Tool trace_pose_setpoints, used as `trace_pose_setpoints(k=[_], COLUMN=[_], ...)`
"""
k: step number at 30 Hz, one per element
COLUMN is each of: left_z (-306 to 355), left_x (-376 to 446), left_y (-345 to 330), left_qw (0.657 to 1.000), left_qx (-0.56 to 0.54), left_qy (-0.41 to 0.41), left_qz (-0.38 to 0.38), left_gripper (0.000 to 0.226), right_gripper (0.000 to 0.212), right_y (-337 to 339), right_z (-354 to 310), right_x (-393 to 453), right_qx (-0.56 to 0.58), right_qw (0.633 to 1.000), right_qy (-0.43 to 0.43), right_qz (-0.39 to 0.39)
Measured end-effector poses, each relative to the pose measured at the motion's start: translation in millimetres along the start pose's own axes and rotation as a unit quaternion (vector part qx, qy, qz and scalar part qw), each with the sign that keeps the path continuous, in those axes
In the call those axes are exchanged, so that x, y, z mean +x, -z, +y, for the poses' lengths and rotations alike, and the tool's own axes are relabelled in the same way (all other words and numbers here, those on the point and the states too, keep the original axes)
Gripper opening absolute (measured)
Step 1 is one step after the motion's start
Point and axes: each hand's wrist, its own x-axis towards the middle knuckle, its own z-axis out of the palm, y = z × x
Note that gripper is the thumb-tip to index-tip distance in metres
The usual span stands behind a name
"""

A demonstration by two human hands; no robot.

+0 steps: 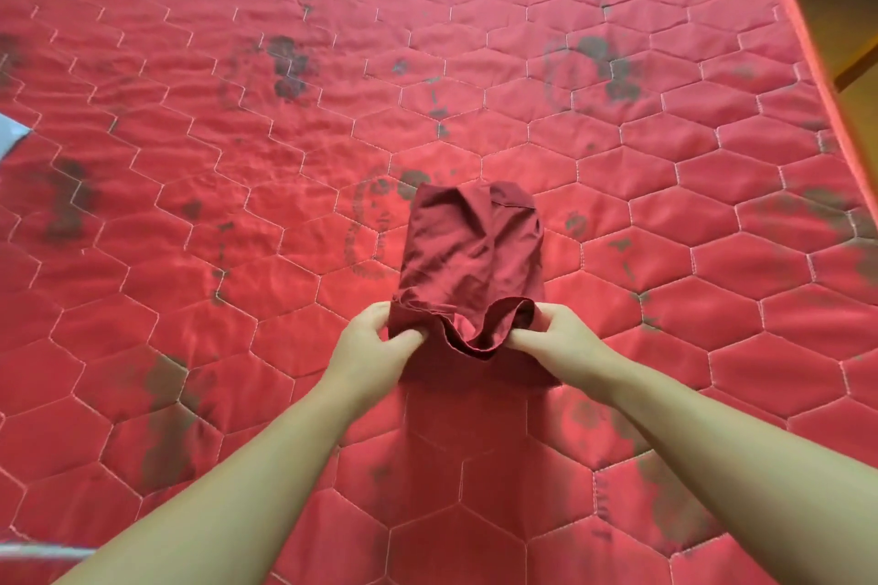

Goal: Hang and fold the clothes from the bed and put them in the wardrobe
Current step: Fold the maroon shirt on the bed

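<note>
A dark red garment (468,252) lies folded into a narrow shape in the middle of the red quilted mattress (665,185). Its near edge is lifted off the mattress and sags in a wavy fold. My left hand (370,342) pinches the left corner of that edge. My right hand (553,335) pinches the right corner. The far end of the garment rests flat on the mattress.
The mattress has hexagon stitching and dark stains. Its right edge (807,38) runs along a strip of wooden floor (860,119). A bit of pale cloth (12,133) shows at the left border, and a light object (42,553) sits at the bottom left corner.
</note>
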Motion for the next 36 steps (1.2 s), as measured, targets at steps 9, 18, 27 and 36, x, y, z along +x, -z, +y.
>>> trace_pose_setpoints(k=[9, 18, 27, 36], left_z=[15.7, 22.7, 43.2, 4.4], left_x=[54.0, 103.3, 171.2, 184.4], left_y=[3.0, 16.7, 5.5, -7.4], left_qw=[0.919, 0.863, 0.918, 0.968], left_qx=[-0.263, -0.304, -0.314, -0.141], left_qy=[0.211, 0.23, 0.141, 0.149], left_qz=[-0.206, -0.331, -0.196, -0.146], left_gripper=[0.061, 0.036, 0.023, 0.015], right_gripper=[0.064, 0.033, 0.025, 0.02], right_y=[11.2, 29.0, 46.3, 51.0], right_z=[6.2, -28.2, -65.0, -41.9], right_x=[39.2, 53.5, 100.2, 152.4], right_qx=[0.071, 0.242, 0.137, 0.067], right_qw=[0.992, 0.953, 0.99, 0.984], right_qy=[-0.065, -0.09, -0.015, -0.088], right_qz=[-0.077, -0.16, 0.04, 0.14])
